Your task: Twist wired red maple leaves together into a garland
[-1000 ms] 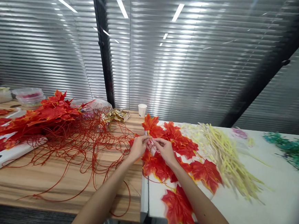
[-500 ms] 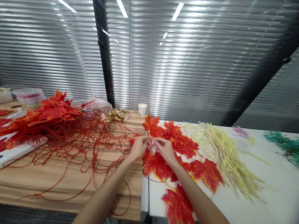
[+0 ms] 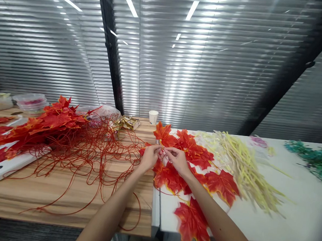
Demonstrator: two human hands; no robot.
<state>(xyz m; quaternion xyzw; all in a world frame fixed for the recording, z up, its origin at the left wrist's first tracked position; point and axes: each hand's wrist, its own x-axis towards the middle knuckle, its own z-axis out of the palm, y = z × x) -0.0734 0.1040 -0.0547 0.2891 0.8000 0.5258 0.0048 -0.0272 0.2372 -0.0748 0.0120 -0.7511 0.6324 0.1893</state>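
Note:
My left hand and my right hand meet fingertip to fingertip over the seam between two tables. Both are closed in a pinch on a thin part, stem or cord, of an artificial maple leaf garland; the fingers largely hide it. Red-orange leaves with yellow edges lie around and under the hands. One large maple leaf hangs over the front edge below my right forearm. Left of my hands spreads a tangle of thin red cord.
A pile of red maple leaves lies at left beside a white power strip. Behind stand a paper cup, gold packets and plastic tubs. Yellow strands and green artificial foliage lie on the white table.
Almost nothing differs. Both hands stay pinched together in the same place, with only slight finger movement and a small shift of the camera.

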